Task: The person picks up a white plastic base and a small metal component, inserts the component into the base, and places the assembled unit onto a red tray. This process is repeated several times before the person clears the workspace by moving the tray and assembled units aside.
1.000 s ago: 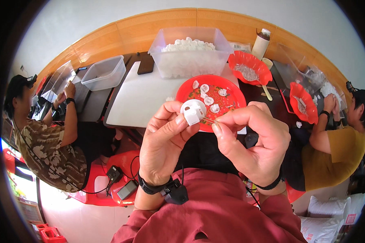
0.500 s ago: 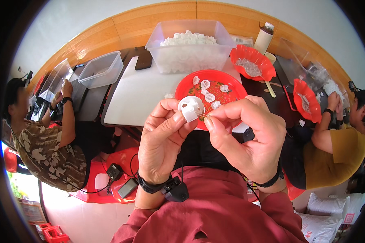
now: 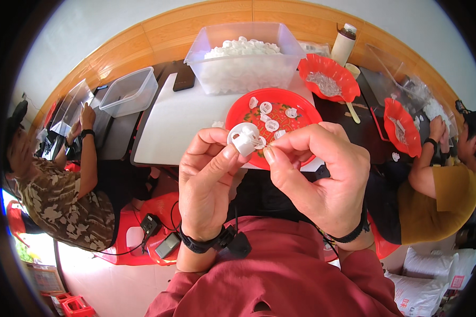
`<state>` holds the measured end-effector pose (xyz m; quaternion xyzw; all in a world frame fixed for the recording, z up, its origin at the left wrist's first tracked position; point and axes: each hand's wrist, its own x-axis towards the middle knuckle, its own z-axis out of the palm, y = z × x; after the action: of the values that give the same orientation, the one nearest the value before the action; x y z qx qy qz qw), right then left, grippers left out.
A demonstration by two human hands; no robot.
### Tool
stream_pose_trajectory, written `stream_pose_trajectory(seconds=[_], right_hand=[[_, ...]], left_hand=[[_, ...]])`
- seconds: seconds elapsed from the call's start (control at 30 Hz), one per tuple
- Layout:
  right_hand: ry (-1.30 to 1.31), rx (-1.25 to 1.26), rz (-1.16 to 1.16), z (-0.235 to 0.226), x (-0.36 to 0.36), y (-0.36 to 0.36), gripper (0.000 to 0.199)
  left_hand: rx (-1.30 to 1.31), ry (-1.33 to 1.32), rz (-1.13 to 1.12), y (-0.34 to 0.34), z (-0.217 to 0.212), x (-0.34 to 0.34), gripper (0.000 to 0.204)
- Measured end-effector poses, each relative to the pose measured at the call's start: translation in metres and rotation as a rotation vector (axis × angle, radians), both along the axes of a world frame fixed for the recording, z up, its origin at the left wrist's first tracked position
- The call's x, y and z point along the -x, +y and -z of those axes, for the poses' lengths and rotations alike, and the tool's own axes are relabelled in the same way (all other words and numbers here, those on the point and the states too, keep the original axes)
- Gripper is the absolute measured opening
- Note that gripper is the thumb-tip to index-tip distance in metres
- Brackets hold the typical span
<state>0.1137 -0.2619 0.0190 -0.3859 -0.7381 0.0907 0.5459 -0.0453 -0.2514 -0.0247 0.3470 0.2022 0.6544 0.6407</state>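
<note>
Right, the white worktop (image 3: 180, 124) fills the middle, and at twelve o'clock on it sits the big clear tub (image 3: 246, 55), heaped with white plastic parts so stock is within reach. At ten o'clock a smaller clear tub (image 3: 129, 92) looks nearly bare. Just past the hands, at one o'clock from them, lies the red plate (image 3: 272, 113) with a few loose white discs spread flat, easy to pick singly. Two more red dishes sit out at two o'clock: the scalloped red bowl (image 3: 328, 76) and, by a co-worker's hands, another red dish (image 3: 402, 127).

Now the hands, raised close under the camera, likely for a good look at fine work. The left hand (image 3: 206, 182) has its grip clamped on the white round cap (image 3: 243, 138), thumb and fingers pinching its rim so the face tilts up. The right hand (image 3: 322, 177) meets it from three o'clock, finger and thumb closed together on a tiny thin piece (image 3: 261, 141) touching the cap's edge; what it is, too small to tell
</note>
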Motion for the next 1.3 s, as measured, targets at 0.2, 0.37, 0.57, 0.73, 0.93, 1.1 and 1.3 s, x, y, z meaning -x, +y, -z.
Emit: stream_pose_trajectory(seconds=[0.2,0.37,0.57,0.73,0.93,1.1,1.3], right_hand=[[0.062,0.023,-0.014,0.004,0.001,0.005,0.013],[0.084,0.038,-0.03,0.007,0.002,0.007,0.013],[0.066,0.032,0.009,0.009,0.003,0.008,0.013],[0.031,0.019,0.011,0.009,0.004,0.01,0.012],[0.024,-0.003,0.043,0.01,0.006,0.015,0.012],[0.004,0.001,0.053,0.01,0.007,0.02,0.012],[-0.004,0.023,0.052,0.006,0.009,0.019,0.012]], left_hand=[[-0.088,0.131,-0.137,-0.002,-0.003,-0.002,0.012],[-0.075,0.101,-0.14,0.002,-0.001,-0.003,0.012],[-0.051,0.091,-0.125,0.005,0.002,-0.002,0.012],[-0.044,0.102,-0.117,0.009,0.003,0.002,0.013],[0.099,-0.074,0.063,0.016,0.003,0.005,0.014],[0.102,-0.123,0.152,0.023,0.007,0.009,0.014],[0.072,-0.061,0.115,0.024,0.004,0.009,0.014]])
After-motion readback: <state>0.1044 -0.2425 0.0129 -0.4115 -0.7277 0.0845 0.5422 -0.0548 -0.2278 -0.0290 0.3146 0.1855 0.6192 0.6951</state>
